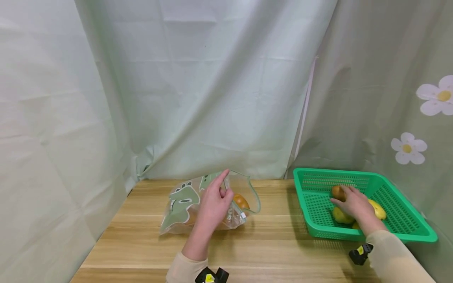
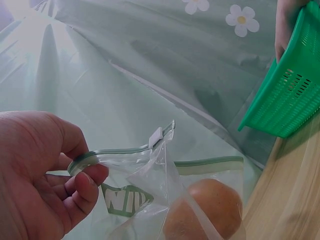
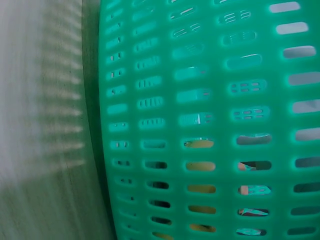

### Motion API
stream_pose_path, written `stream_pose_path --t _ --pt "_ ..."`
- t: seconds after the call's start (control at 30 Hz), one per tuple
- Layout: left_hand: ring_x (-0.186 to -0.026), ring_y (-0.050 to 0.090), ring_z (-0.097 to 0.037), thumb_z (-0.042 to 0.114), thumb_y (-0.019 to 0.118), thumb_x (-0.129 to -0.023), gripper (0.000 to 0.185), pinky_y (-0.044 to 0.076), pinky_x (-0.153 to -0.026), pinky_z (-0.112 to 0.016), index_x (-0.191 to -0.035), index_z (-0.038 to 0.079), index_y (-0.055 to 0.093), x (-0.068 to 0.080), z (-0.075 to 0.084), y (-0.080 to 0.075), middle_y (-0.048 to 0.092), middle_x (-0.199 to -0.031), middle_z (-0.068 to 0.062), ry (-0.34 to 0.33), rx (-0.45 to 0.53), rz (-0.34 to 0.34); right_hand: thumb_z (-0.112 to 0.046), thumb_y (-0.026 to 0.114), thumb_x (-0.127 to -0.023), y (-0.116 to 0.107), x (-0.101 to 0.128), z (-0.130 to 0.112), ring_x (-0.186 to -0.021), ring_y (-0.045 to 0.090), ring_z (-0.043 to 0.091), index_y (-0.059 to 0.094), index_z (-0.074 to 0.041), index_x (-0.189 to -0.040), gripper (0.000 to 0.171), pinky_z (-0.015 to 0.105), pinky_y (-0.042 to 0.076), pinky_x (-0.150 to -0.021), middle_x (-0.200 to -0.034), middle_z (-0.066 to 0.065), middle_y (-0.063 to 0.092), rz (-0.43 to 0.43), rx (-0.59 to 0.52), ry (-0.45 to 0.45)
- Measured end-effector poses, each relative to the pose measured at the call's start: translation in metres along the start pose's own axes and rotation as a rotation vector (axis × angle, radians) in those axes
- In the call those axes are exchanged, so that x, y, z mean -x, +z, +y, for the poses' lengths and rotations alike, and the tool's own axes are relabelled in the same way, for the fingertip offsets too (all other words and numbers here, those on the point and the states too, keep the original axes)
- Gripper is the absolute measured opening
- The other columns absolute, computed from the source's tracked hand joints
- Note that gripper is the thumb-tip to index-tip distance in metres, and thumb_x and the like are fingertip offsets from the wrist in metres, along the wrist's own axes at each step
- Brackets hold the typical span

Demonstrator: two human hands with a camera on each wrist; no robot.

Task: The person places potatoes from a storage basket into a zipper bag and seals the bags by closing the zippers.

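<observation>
My left hand (image 1: 214, 204) pinches the zip edge of a clear zip bag (image 2: 120, 150) printed with green cartoon shapes. Inside the bag lies a round orange-brown fruit (image 2: 212, 207), seen through the plastic. A white slider (image 2: 156, 137) sits on the bag's zip strip. On the right, my right hand (image 1: 355, 204) reaches into a green plastic basket (image 1: 318, 232); its thumb and fingers are around a round brown fruit (image 1: 337, 192). Beside that hand lie yellow fruits (image 1: 378, 209), partly covered by it. In the right wrist view the basket's slotted wall (image 3: 210, 130) hides the hand.
The bag and basket stand on a wooden table (image 1: 269, 243). Pale curtains (image 1: 212, 98) hang close behind and at the left; a curtain with white flowers (image 1: 408, 148) hangs at the right. Bare wood lies between bag and basket.
</observation>
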State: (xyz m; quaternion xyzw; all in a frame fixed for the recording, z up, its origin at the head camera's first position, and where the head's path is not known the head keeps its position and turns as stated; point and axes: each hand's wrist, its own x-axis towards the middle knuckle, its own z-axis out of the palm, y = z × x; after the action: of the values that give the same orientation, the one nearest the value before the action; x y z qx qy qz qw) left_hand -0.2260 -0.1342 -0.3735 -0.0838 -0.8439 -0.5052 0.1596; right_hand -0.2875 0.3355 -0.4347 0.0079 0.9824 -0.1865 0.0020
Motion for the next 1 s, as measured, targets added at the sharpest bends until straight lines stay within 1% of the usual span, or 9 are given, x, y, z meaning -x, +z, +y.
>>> stream_pose_path --t 0.17,0.23,0.37,0.47,0.57,0.67,0.77,0.9,1.0 --pt "-0.062 0.048 -0.013 0.004 0.065 -0.098 0.067 0.041 -0.049 -0.024 -0.164 0.013 0.055 -0.0006 0.0002 -0.0002 0.056 -0.084 -0.002 0.008 -0.008 0.003 -0.051 0.063 -0.11 0.0009 -0.0012 0.0002 -0.143 0.02 0.076 0.027 0.017 -0.163 0.094 0.086 0.03 -0.111 -0.16 0.052 0.018 0.009 -0.009 -0.013" --pt "-0.062 0.048 -0.013 0.005 0.065 -0.098 0.067 0.041 -0.049 -0.024 -0.164 0.013 0.055 -0.0008 0.0001 -0.0002 0.055 -0.084 -0.002 0.009 -0.012 0.005 -0.051 0.064 -0.109 0.0013 -0.0019 0.0001 -0.139 0.024 0.077 0.027 0.017 -0.163 0.094 0.085 0.035 -0.107 -0.157 0.053 0.019 0.014 -0.023 -0.016" --pt "-0.063 0.049 -0.013 0.005 0.065 -0.098 0.066 0.041 -0.051 -0.025 -0.163 0.014 0.055 -0.0011 0.0001 -0.0004 0.055 -0.085 -0.002 0.007 -0.017 0.007 -0.045 0.068 -0.108 0.0018 -0.0032 -0.0003 -0.132 0.033 0.076 0.023 0.021 -0.162 0.096 0.08 0.043 -0.099 -0.151 0.054 0.02 0.021 -0.059 -0.005" --pt "-0.064 0.049 -0.013 0.005 0.065 -0.098 0.067 0.042 -0.051 -0.025 -0.164 0.014 0.055 -0.001 0.0002 -0.0006 0.056 -0.085 -0.002 0.007 -0.016 0.008 -0.04 0.069 -0.107 0.0019 -0.0039 -0.0001 -0.129 0.037 0.075 0.02 0.024 -0.161 0.097 0.078 0.046 -0.096 -0.149 0.054 0.019 0.012 -0.072 0.012" --pt "-0.064 0.049 -0.013 0.005 0.065 -0.098 0.067 0.042 -0.051 -0.024 -0.163 0.014 0.055 -0.0009 0.0004 -0.0007 0.056 -0.085 -0.002 0.012 -0.011 0.008 -0.042 0.069 -0.107 0.0017 -0.0042 0.0003 -0.128 0.037 0.075 0.02 0.025 -0.16 0.099 0.078 0.046 -0.096 -0.149 0.054 0.016 -0.003 -0.076 0.013" --pt "-0.063 0.049 -0.013 0.004 0.065 -0.098 0.066 0.041 -0.05 -0.024 -0.163 0.013 0.055 -0.001 0.0005 -0.0007 0.056 -0.086 -0.002 0.014 -0.006 0.007 -0.04 0.069 -0.107 0.0001 -0.0045 0.0005 -0.132 0.032 0.078 0.023 0.024 -0.16 0.094 0.08 0.044 -0.098 -0.154 0.056 0.012 -0.008 -0.082 0.005" --pt "-0.063 0.049 -0.013 0.004 0.065 -0.098 0.067 0.042 -0.05 -0.024 -0.163 0.014 0.055 -0.0009 0.0003 -0.0007 0.056 -0.086 -0.002 0.012 -0.004 0.006 -0.04 0.069 -0.107 -0.0001 -0.0053 0.001 -0.131 0.034 0.078 0.026 0.021 -0.159 0.091 0.08 0.045 -0.096 -0.155 0.057 0.012 -0.011 -0.086 -0.004" --pt "-0.063 0.05 -0.013 0.005 0.065 -0.099 0.066 0.042 -0.05 -0.024 -0.164 0.014 0.055 -0.0007 -0.0003 -0.0007 0.056 -0.086 -0.002 0.009 -0.006 0.007 -0.035 0.069 -0.107 0.0025 -0.0059 0.002 -0.12 0.048 0.074 0.028 0.018 -0.159 0.085 0.073 0.051 -0.087 -0.151 0.055 0.019 -0.004 -0.098 -0.006" --pt "-0.064 0.05 -0.013 0.005 0.065 -0.099 0.066 0.043 -0.051 -0.024 -0.163 0.014 0.055 -0.0003 -0.0005 -0.0007 0.056 -0.085 -0.002 0.007 -0.004 0.006 -0.032 0.07 -0.107 0.0045 -0.0055 0.0014 -0.114 0.053 0.072 0.029 0.016 -0.159 0.081 0.069 0.052 -0.083 -0.147 0.054 0.022 0.001 -0.111 -0.009"
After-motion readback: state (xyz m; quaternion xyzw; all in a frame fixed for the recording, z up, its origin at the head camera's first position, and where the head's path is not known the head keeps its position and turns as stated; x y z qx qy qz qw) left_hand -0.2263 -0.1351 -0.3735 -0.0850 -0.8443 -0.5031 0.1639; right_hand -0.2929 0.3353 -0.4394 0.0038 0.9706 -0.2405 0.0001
